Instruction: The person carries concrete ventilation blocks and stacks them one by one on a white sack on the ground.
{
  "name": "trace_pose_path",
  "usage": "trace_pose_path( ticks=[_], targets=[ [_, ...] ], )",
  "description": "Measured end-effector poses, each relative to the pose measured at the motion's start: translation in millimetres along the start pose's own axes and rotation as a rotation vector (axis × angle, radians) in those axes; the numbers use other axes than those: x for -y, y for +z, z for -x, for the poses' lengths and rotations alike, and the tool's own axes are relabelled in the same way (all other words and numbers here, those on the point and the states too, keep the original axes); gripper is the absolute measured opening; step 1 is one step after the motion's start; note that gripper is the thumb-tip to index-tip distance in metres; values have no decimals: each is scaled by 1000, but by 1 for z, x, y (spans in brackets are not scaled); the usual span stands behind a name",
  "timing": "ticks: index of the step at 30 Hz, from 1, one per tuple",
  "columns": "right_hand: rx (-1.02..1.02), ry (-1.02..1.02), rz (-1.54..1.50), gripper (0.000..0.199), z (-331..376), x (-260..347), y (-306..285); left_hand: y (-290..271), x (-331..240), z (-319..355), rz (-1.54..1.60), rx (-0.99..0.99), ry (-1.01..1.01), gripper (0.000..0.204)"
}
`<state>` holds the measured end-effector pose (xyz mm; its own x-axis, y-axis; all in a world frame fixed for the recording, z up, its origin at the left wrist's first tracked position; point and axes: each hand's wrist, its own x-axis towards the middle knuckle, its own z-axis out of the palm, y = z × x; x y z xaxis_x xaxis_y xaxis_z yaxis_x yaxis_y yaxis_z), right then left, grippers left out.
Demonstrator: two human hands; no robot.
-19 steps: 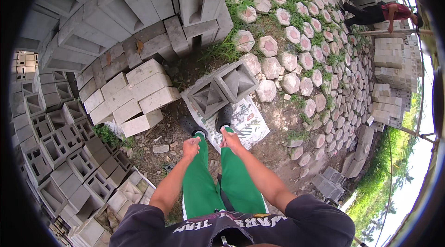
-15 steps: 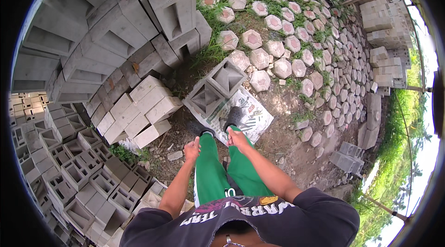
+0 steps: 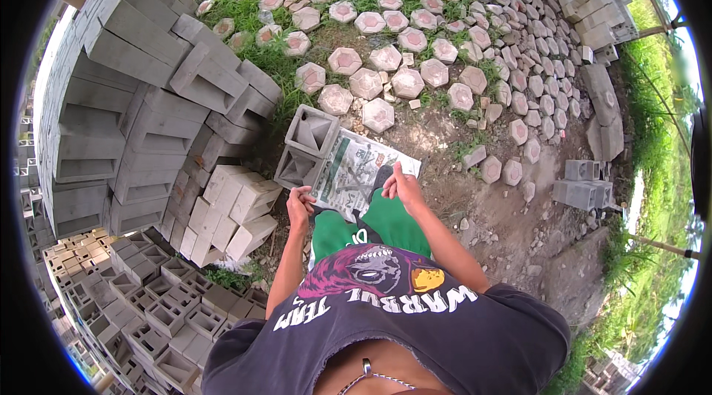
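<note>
Block (image 3: 303, 146): sitting at left edge of white sack (image 3: 360, 169).
Fingers (image 3: 398, 174): curling on left hand (image 3: 299, 206) and right hand (image 3: 404, 186) near sack; whether gripping, cannot tell.
Dirt (image 3: 512, 247): spreading beside hexagonal pavers (image 3: 407, 83).
Stacks (image 3: 133, 43): walling the left.

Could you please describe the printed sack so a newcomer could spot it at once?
Find the green trousers near the picture's centre. Just above them, right of the square-celled concrete blockwork, lies the sack. Unlike its neighbours, it is a flat, whitish sheet printed in green and red.
</note>
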<state>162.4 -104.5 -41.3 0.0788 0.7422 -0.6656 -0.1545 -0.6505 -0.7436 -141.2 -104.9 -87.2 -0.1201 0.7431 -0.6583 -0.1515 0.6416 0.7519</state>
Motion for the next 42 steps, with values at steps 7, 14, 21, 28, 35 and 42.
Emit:
trace_pose_path(
  ticks=[7,14,21,28,35,42],
  targets=[
    [79,-69,-126,31,-38,45,-109,146,-47,-20,97,-39,14,60],
    [130,-37,-86,54,-98,103,-147,207,-106,-33,8,-37,92,47],
    [132,-38,-31,60,-178,170,-137,229,-139,-110,-34,-92,79,48],
    [146,-59,165,31,-250,256,-139,269,-228,-194,23,-79,-20,50],
    [7,-108,320,54,-313,380,-126,290,-336,-251,52,-82,27,49],
    [9,-147,201,49,-395,439,-131,332,-407,-324,7,-95,76,42]
  ],
)
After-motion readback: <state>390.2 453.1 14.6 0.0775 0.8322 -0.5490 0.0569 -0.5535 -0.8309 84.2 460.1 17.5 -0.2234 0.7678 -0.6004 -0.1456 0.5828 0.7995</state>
